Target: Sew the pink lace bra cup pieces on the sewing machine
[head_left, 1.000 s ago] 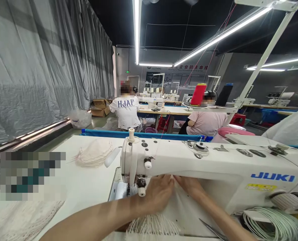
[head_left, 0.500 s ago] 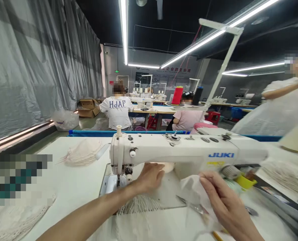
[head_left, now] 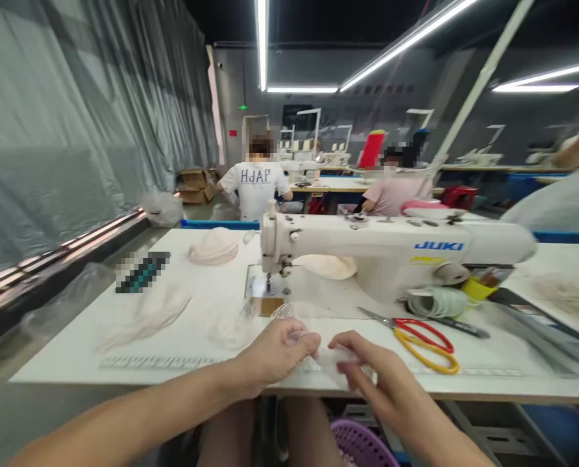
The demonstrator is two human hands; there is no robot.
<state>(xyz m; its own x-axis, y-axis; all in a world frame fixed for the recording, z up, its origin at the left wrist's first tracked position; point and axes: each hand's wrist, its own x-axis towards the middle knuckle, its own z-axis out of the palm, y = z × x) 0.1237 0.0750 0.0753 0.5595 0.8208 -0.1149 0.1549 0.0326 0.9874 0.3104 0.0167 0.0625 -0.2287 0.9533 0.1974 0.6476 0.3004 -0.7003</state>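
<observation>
My left hand (head_left: 282, 353) is pinched closed over the front of the table, with a thin, pale piece of fabric (head_left: 296, 336) showing between thumb and fingers. Close by on its right is my right hand (head_left: 384, 373), fingers curled and smeared by motion. Something whitish and blurred lies between the two hands; whether the right fingers grip it, I cannot tell. Behind them stands a white sewing machine (head_left: 387, 250), with a cream fabric piece (head_left: 328, 264) under its arm. Scissors (head_left: 423, 342) with red and yellow handles rest right of my hands.
Pale fabric stacks (head_left: 214, 248) lie on the table's left side. A ruler strip (head_left: 163, 361) runs along the front edge. A green thread cone (head_left: 438, 302) and yellow holder (head_left: 479, 289) stand right. Below is a purple basket (head_left: 362, 444). People sit at machines farther back.
My left hand has come out from under the machine arm toward the front edge. My right hand has moved left beside it. The view has tipped down, and the scissors now show fully.
</observation>
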